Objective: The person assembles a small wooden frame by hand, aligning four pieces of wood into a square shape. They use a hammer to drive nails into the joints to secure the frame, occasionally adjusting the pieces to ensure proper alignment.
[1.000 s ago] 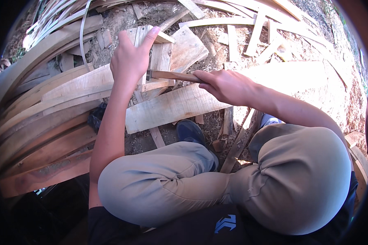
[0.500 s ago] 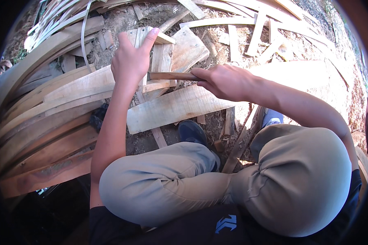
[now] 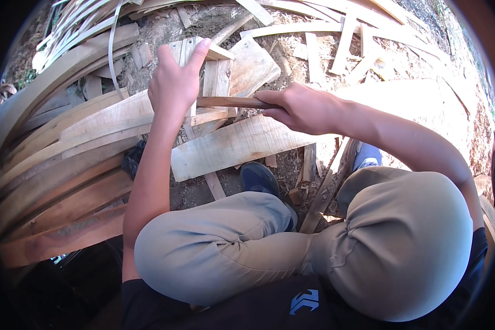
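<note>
My left hand (image 3: 174, 83) grips a small upright piece of pale wood (image 3: 186, 50), fingers wrapped over its top edge. My right hand (image 3: 301, 108) is closed around a brown wooden handle (image 3: 231, 102) that points left toward the left hand; its head is hidden behind that hand. Both hands are above a wide pale plank (image 3: 234, 146) lying on the ground in front of my knees.
Long curved planks (image 3: 60, 165) are stacked at the left. Thin wood strips (image 3: 82, 27) and offcuts (image 3: 335, 49) litter the dirt at the top. A flat board (image 3: 253, 66) lies behind the hands. My shoes (image 3: 258, 179) rest under the plank.
Both hands have stayed almost in place on the wood piece and the handle; the view has only shifted slightly.
</note>
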The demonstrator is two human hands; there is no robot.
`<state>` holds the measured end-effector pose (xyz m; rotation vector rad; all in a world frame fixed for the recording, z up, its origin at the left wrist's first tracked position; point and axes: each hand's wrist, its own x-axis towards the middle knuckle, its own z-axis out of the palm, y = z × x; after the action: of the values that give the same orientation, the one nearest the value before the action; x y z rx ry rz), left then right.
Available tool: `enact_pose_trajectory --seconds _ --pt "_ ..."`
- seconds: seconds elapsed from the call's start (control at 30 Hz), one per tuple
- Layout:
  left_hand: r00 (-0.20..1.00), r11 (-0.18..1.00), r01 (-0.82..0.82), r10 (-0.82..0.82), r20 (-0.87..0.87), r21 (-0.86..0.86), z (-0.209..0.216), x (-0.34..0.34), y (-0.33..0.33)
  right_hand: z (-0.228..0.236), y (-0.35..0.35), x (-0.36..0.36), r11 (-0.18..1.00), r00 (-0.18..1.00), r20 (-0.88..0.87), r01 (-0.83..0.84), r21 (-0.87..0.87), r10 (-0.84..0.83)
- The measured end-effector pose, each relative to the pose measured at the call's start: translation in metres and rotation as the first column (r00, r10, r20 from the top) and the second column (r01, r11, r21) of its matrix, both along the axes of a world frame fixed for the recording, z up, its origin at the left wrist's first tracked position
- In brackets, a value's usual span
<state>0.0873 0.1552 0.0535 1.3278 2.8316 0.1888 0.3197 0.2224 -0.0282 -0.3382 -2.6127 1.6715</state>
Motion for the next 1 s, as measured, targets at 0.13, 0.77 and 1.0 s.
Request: enact_pose_trajectory --seconds 0.13,0.77,1.0 --pt "1.000 1.000 -0.006 0.006 0.006 -0.003 0.002 0.001 0.000 0.002 -0.002 0.001 0.997 0.998 0.044 0.039 0.064 -0.042" --pt "1.000 0.998 0.005 -0.004 -0.009 0.058 -0.002 0.003 0.000 -0.011 -0.005 0.006 0.996 0.996 0.081 0.032 0.082 -0.039" --pt "1.000 0.999 -0.019 0.019 -0.003 0.026 0.001 0.004 0.001 -0.008 -0.005 0.010 0.994 0.998 0.045 0.046 0.102 -0.051"
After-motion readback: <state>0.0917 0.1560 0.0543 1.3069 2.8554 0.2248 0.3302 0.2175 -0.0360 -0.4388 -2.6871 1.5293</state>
